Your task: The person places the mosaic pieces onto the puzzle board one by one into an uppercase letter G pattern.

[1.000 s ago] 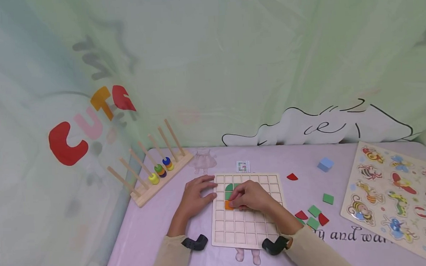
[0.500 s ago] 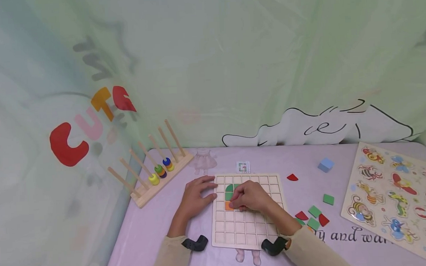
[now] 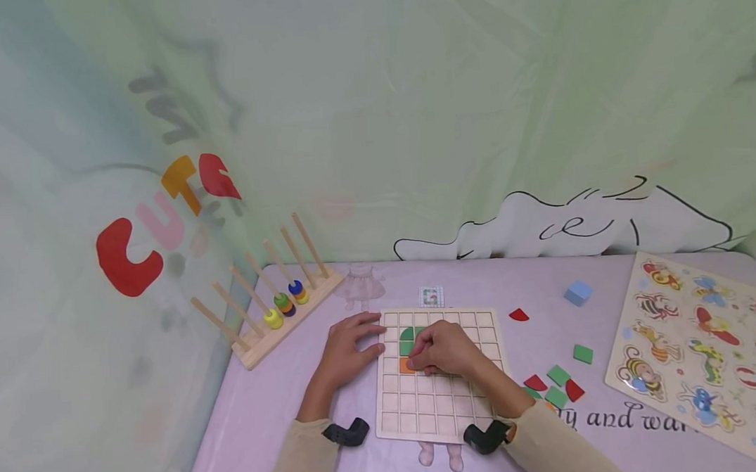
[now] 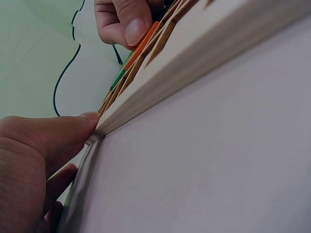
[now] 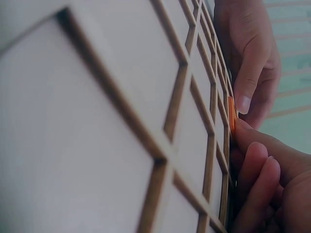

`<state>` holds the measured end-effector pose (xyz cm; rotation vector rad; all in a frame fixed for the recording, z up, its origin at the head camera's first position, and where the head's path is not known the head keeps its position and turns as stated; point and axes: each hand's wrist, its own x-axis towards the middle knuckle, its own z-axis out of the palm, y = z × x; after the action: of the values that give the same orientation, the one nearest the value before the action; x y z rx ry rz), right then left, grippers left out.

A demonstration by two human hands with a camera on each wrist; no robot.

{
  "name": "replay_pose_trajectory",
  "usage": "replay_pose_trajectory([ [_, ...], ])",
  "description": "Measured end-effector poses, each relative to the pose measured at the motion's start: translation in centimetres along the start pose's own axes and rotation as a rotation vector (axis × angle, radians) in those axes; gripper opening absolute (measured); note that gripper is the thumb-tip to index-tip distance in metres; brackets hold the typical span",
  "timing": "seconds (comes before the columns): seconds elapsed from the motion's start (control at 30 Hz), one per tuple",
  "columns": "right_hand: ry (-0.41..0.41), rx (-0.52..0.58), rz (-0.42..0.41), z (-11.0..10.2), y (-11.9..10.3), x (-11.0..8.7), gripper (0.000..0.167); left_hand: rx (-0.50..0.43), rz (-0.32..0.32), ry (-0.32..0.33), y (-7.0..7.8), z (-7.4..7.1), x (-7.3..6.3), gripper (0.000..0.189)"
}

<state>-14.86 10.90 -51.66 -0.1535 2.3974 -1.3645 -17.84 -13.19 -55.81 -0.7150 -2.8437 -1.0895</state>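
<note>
A wooden grid board (image 3: 409, 422) lies flat in front of me. My right hand (image 3: 449, 349) is over its middle, thumb and fingers pinching an orange tile (image 3: 405, 365) at a cell in the second column; the right wrist view shows the thumb tip against the tile's edge (image 5: 231, 116). Just above it sit a green square tile (image 3: 405, 348) and a green rounded tile (image 3: 407, 333). Another green piece (image 3: 418, 330) is partly hidden behind my right hand. My left hand (image 3: 347, 346) rests at the board's left edge, fingers loosely spread, thumb (image 4: 87, 124) touching the rim.
Right of the board lie loose green squares (image 3: 582, 354), red quarter-round pieces (image 3: 519, 315) and a blue cube (image 3: 578, 293). A small pattern card (image 3: 431, 297) is behind the board. A peg rack (image 3: 287, 326) with rings stands left; an insect puzzle board (image 3: 681, 349) lies far right.
Hardly anything differs: the right hand stays at the orange tile and the left hand keeps its place at the board's edge.
</note>
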Motion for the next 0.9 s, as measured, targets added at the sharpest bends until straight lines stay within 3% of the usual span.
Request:
replay_pose_trajectory([
  [0.57,-0.008,0.000,0.006,-0.4,-0.5,-0.6,0.013,-0.006,0.004,-0.004,0.0,0.1,0.0,0.031],
  [0.73,-0.019,0.015,-0.002,-1.8,-1.0,-1.5,0.012,0.001,0.021,0.016,0.2,0.0,-0.1,0.031],
  [0.9,0.019,0.008,0.004,-4.7,-0.3,-2.6,0.013,0.000,0.022,0.028,0.3,0.0,-0.1,0.030],
])
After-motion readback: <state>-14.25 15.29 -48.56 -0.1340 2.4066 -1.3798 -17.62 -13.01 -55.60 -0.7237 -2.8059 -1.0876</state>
